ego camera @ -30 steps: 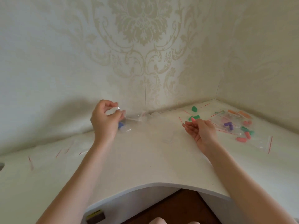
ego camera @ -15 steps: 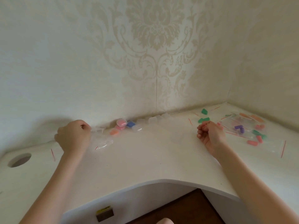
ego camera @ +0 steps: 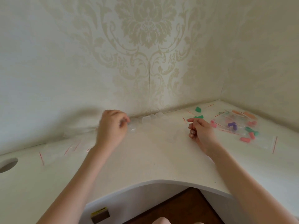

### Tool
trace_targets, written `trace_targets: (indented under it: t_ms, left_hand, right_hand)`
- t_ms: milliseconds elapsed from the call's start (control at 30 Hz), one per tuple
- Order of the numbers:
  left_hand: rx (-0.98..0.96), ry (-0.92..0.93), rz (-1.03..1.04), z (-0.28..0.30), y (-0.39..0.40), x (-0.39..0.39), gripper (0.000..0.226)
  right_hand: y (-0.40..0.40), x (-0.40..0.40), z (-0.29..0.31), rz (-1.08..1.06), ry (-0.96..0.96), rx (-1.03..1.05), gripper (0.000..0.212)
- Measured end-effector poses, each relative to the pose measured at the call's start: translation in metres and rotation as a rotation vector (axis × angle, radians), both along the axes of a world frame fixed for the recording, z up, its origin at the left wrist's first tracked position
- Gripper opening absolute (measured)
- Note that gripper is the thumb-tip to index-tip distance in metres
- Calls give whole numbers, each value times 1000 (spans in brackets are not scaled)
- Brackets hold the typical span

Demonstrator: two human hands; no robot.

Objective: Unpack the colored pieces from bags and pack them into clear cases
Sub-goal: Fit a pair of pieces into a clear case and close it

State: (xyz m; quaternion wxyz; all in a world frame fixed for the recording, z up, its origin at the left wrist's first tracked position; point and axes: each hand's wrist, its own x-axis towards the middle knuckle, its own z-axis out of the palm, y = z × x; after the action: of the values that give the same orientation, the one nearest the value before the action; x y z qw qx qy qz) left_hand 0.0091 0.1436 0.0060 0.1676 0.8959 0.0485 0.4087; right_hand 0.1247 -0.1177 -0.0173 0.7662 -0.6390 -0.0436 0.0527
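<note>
A row of small clear cases [ego camera: 146, 119] sits along the wall at the back of the white desk [ego camera: 145, 159]. My left hand [ego camera: 111, 128] is blurred, and its curled fingertips are at the left end of that row; whether they grip a case is unclear. My right hand [ego camera: 201, 132] rests on the desk with its fingers curled over the palm, hiding what is inside. Clear zip bags [ego camera: 237, 126] holding purple, green, pink and orange pieces lie to its right. Two loose green pieces [ego camera: 198, 109] lie just beyond it.
Empty clear bags with red strips [ego camera: 53, 152] lie flat at the left. A round cable hole [ego camera: 7, 164] is at the far left edge. The desk's front edge [ego camera: 153, 181] curves inward. Wallpapered walls meet in a corner behind the bags.
My left hand dropped an empty bag at the left and came back to the clear cases, now covering the pink and blue ones. My right hand closed over a pink piece and stayed curled.
</note>
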Motion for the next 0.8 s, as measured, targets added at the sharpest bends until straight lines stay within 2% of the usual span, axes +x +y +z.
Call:
trace_targets:
  t_ms: [67, 167, 267, 400, 467, 600, 700, 800]
  left_hand:
    - [9, 74, -254, -2, -30, 16, 13]
    - [98, 284, -475, -16, -73, 38, 35]
    - [276, 352, -464, -32, -88, 55, 44]
    - [281, 249, -474, -42, -80, 62, 29]
    - [146, 224, -489, -43, -79, 60, 23]
    - [-425, 238, -517, -32, -88, 56, 17]
    - [-854, 289, -671, -24, -95, 53, 24]
    - [-1115, 299, -711, -20, -100, 51, 37]
  right_hand:
    - [0, 0, -3, 30, -81, -107, 29]
    - [1, 0, -4, 42, -153, -191, 36]
    - [1, -1, -3, 29, -265, -294, 45]
    - [8, -11, -1, 81, -447, -517, 36]
    - [12, -14, -1, 126, -543, -582, 30]
    - [14, -14, -4, 121, -753, -614, 30]
    - [12, -14, -2, 68, -782, -587, 23]
    - [13, -18, 1, 43, -729, -536, 12]
